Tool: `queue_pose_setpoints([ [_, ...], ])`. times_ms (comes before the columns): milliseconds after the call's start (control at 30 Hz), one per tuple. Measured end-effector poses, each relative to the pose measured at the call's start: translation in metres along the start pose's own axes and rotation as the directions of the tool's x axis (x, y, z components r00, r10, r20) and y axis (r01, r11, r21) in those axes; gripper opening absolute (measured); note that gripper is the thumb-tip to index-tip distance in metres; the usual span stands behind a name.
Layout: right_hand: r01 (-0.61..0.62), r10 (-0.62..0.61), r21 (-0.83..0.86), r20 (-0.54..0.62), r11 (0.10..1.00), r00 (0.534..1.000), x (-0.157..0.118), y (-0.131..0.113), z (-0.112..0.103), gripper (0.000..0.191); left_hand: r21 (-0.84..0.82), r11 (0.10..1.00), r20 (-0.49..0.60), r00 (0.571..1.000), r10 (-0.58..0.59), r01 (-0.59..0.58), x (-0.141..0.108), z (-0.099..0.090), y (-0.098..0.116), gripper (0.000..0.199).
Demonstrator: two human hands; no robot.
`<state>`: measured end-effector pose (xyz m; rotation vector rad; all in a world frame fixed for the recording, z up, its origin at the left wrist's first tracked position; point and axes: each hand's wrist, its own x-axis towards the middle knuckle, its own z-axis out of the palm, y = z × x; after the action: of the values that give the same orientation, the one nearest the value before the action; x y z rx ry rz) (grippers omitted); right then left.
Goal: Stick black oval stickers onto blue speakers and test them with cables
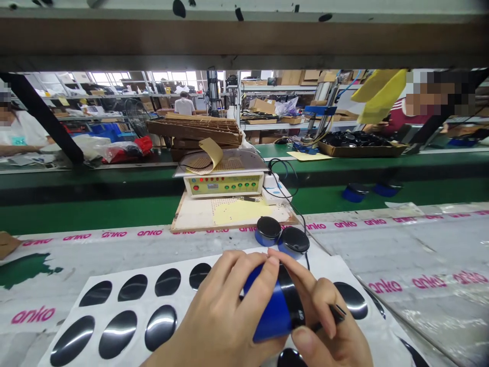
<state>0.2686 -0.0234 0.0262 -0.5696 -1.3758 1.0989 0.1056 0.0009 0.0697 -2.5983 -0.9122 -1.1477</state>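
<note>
A blue cylindrical part with a black band [273, 311] is tilted on its side between my two hands. My left hand [229, 300] wraps its fingers over the blue body. At the black end, my right hand [332, 321] touches the part and also grips a thin dark tool [336, 313], whose tip sticks out between the fingers. Beneath the hands lies a white sheet [147, 361] bearing rows of black oval stickers [117, 334]. Just beyond the hands stand two blue parts with black tops, one at left [268, 229] and one at right [294, 241].
A control box with buttons [223, 184] sits on a board behind the table, with cables at its right. Two more blue and black parts [356, 192] rest on the green belt [317, 196]. Overhead runs a shelf edge [244, 41]. Several people work in the background.
</note>
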Motion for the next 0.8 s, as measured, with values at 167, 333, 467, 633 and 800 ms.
queue_pose_setpoints([
  [167,0.016,-0.022,-0.038,-0.142,0.999,0.99,-0.003,0.002,0.009,0.029,-0.001,1.0,-0.001,1.0,0.004,-0.004,0.0,-0.001,-0.002,0.047],
  [333,-0.026,0.009,-0.089,-0.192,0.996,0.981,-0.005,0.006,0.009,0.03,0.008,1.0,0.045,0.999,0.0,0.0,-0.003,0.004,0.0,0.049],
  [467,-0.118,0.097,-0.302,-0.082,0.946,0.992,0.004,0.003,-0.001,0.029,0.041,0.998,0.068,0.996,-0.049,0.046,0.004,-0.009,-0.017,0.049],
  [633,0.189,0.213,-0.596,0.538,0.78,0.816,0.029,0.011,0.004,0.022,0.231,0.913,-0.24,0.929,-0.283,0.337,0.014,-0.059,-0.061,0.054],
  [800,0.129,0.232,-0.805,0.315,0.58,0.92,0.099,0.065,0.023,0.019,0.285,0.82,-0.338,0.853,-0.398,0.496,0.011,-0.09,-0.08,0.053],
])
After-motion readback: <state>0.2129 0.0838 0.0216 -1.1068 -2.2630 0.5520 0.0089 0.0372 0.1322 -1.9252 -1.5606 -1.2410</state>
